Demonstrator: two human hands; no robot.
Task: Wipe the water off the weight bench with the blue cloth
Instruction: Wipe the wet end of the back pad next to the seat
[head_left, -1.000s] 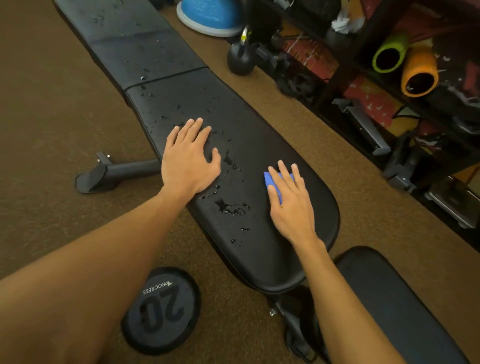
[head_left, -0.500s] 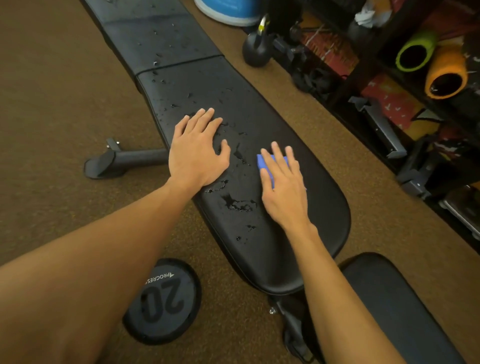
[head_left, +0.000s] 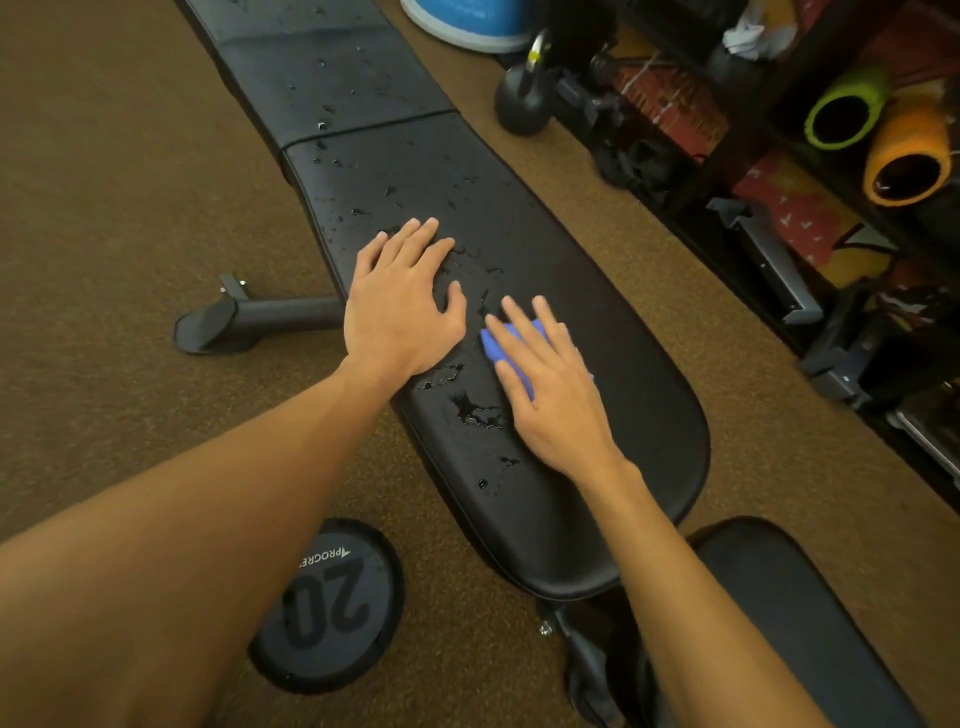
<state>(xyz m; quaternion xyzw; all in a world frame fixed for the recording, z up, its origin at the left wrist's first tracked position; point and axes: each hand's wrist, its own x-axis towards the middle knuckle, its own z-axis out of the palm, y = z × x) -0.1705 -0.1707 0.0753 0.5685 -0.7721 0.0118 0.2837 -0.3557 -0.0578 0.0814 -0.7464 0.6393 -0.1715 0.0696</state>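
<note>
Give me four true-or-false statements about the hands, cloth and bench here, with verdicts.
1. The right hand presses the blue cloth flat on the weight bench. True.
2. The left hand holds a second cloth. False: the left hand rests bare on the bench.
3. Drops of water lie on the bench beside the cloth. True.
4. The weight plate lies on the bench. False: the weight plate lies on the floor beside it.

blue cloth (head_left: 491, 345) mostly under right hand (head_left: 556, 400), bench (head_left: 597, 291) cut off at top
</note>
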